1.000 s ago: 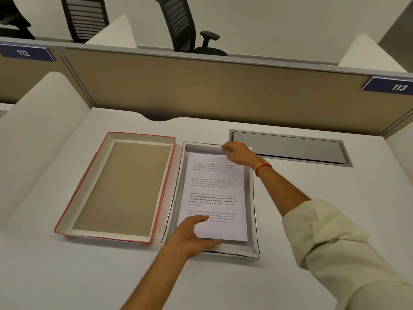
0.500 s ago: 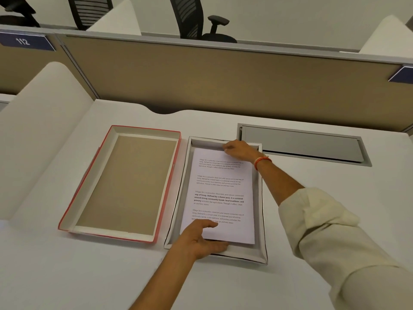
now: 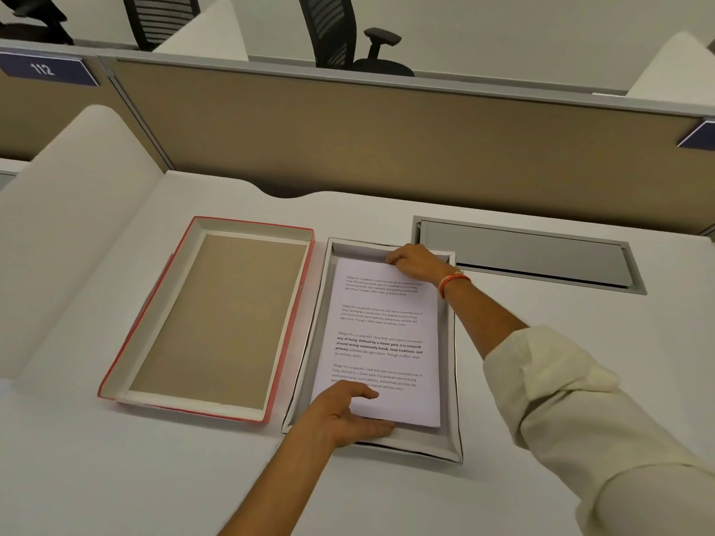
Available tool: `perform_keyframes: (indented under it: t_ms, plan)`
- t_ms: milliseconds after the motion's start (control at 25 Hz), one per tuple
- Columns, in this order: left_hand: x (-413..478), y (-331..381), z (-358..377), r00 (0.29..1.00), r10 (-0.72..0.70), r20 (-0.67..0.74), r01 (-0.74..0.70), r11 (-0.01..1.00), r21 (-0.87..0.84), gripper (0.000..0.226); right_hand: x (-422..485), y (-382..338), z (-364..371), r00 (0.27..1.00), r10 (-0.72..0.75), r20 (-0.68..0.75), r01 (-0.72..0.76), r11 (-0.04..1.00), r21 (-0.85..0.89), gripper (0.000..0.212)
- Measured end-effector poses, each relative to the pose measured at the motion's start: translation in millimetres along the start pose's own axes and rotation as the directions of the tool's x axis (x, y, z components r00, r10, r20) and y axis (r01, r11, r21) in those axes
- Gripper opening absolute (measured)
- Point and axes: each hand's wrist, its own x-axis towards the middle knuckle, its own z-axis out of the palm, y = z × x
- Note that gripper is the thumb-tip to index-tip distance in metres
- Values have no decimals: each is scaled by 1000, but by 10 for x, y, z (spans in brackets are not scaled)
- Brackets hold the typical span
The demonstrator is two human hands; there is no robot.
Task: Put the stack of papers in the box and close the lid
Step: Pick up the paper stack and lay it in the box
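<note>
One paper stack (image 3: 381,342) lies inside one box (image 3: 452,384). Left hand (image 3: 344,413) grips its 6 o'clock edge; right hand (image 3: 416,261) pinches its 12 o'clock edge. One lid (image 3: 154,330) sits upturned at 9 o'clock.

White desk (image 3: 580,342) fronts a tan partition (image 3: 387,141); black chairs (image 3: 340,32) stand beyond.

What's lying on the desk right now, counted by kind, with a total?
Stack of papers: 1
Grey box: 1
Red-edged lid: 1
Hands, left and right: 2
Total: 5
</note>
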Motion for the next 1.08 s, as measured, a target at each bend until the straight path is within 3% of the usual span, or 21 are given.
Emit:
perform_keyframes:
  t_ms: [400,1080]
  plan:
    - [-2,41,18,1000,-8,4,8,1000,26,37,-2,-22,10,1000,0,2,0,1000,-30,38]
    - [-156,8,-180,986,48,161,-59,996,69,51,-143,-65,-119,999,-21,28,23,997,-77,40]
